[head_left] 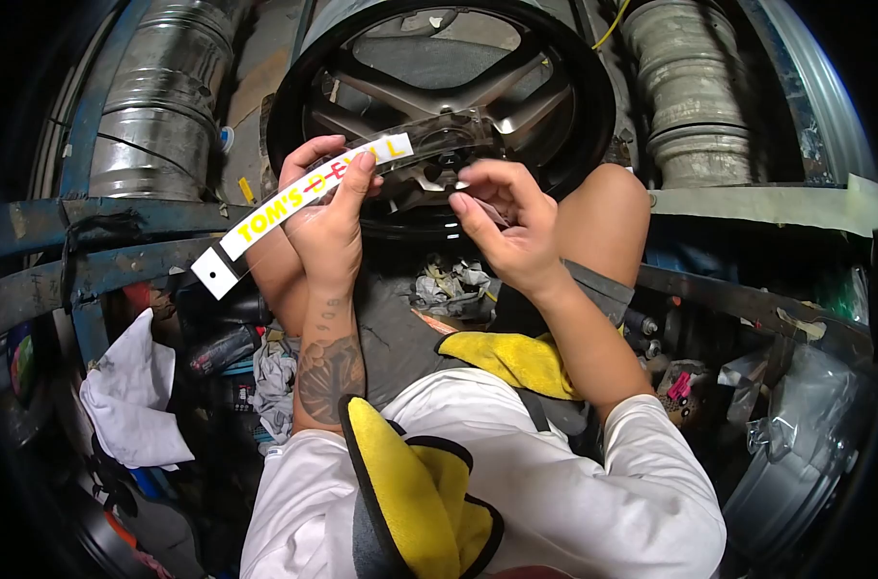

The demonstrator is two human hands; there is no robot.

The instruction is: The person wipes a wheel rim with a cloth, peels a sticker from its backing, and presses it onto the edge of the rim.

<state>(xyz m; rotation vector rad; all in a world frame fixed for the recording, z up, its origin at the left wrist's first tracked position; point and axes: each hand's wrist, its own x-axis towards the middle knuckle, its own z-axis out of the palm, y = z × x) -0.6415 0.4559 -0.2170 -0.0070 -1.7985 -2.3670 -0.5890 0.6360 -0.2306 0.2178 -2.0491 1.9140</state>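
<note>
My left hand (328, 207) is closed on a long strip sticker (265, 220) with yellow and red letters, the thumb pressing on its face. The strip slants from a white end tab at lower left up to a clear film end (458, 130) at upper right. My right hand (511, 217) is raised just below and right of the film's end, its thumb and index finger apart at the tips. Behind both hands stands a wheel rim (410, 92) with a black outer lip and grey spokes.
Yellow cloths (400, 482) with black edges lie on the lap and chest. Metal rims (164, 96) are stacked at left, more (685, 96) at right. Blue metal bars (159, 232) flank the seat. A white cloth (135, 396) hangs at left; crumpled paper (449, 285) lies below the wheel.
</note>
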